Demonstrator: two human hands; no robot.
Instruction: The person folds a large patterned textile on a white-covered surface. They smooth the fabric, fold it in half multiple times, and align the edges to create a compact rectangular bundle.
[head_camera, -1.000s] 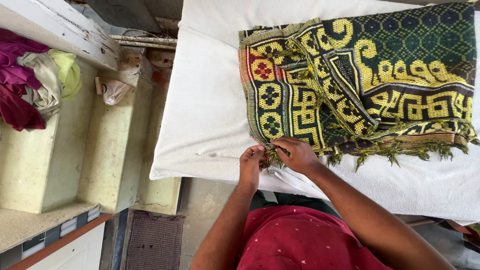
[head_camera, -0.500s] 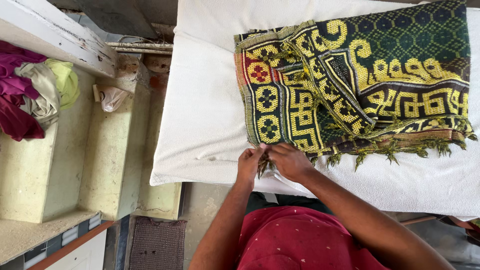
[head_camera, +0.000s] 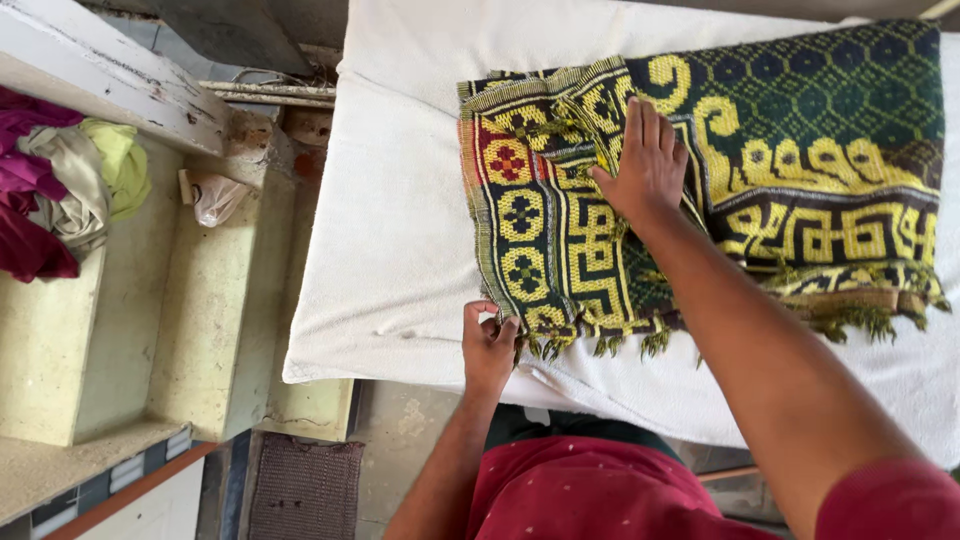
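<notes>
A folded woven blanket (head_camera: 800, 150), dark green with yellow patterns and a fringe, lies on a white padded table (head_camera: 400, 230). My left hand (head_camera: 488, 343) pinches the blanket's near left corner at the fringe. My right hand (head_camera: 647, 165) lies flat, fingers spread, on top of the blanket near its folded middle, pressing it down.
A pale green concrete shelf unit (head_camera: 200, 300) stands to the left, with a heap of magenta, beige and lime clothes (head_camera: 60, 190) and a small plastic bag (head_camera: 212, 197). A brown mat (head_camera: 305, 490) lies on the floor below the table's near left corner.
My right hand left the near corner and moved up onto the middle of the blanket, laid flat. The left hand kept hold of the corner, and the near edge now lies straighter.
</notes>
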